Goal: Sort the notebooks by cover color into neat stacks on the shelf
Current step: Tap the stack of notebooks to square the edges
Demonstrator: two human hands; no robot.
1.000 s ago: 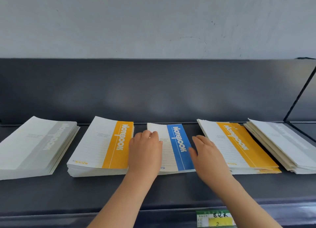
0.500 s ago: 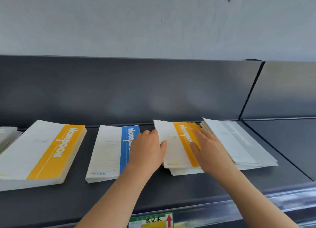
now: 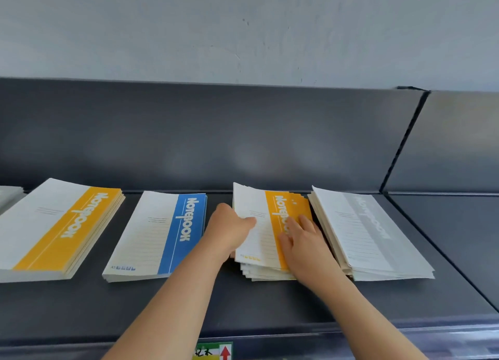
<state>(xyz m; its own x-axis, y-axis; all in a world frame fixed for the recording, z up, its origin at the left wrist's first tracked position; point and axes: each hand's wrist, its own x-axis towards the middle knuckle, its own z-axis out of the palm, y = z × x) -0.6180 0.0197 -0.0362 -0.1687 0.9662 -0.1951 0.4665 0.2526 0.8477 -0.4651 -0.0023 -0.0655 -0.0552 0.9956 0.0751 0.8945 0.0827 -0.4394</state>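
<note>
Left hand (image 3: 229,230) grips the yellow stack (image 3: 263,247) — right hand (image 3: 305,245) rests flat on it.

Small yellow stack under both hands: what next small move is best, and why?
Probably square it up: the small yellow stack is fanned at its near edge, the left hand grips its left side and the right hand presses flat on top.

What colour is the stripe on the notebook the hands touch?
Orange-yellow, on the top notebook; head view shows it best.
</note>
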